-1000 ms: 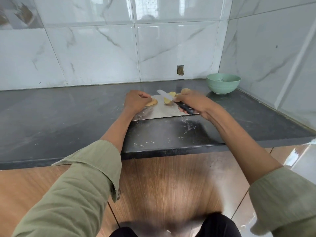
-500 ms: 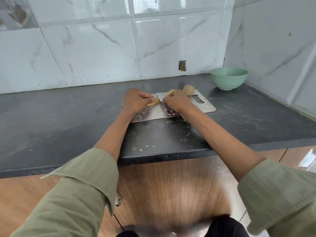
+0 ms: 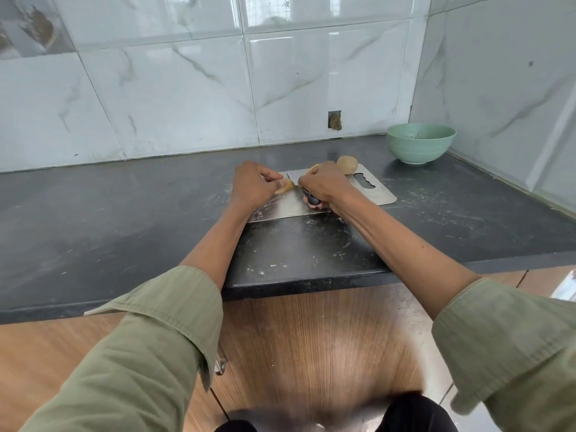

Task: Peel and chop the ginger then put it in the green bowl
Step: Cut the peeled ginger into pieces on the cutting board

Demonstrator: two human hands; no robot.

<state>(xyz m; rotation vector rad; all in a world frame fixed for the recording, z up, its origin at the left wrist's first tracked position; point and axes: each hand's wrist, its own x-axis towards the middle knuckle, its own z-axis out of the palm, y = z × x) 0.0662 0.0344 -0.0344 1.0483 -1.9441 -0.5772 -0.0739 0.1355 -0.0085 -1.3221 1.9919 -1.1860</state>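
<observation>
Lying on the steel cutting board [image 3: 374,194] on the dark counter [image 3: 124,219]: one peeled ginger piece [image 3: 285,186], pinned under the left hand [image 3: 254,185], fingers curled onto it. Right hand [image 3: 324,185] grips the knife [image 3: 311,199] by its black handle, blade mostly hidden. An unpeeled knob [image 3: 346,164] sits behind. Ginger looks light, firm, fibrous and probably slick where peeled; best held flat side down, fingertips tucked back. Green bowl [image 3: 420,144] stands well apart, in the right corner.
</observation>
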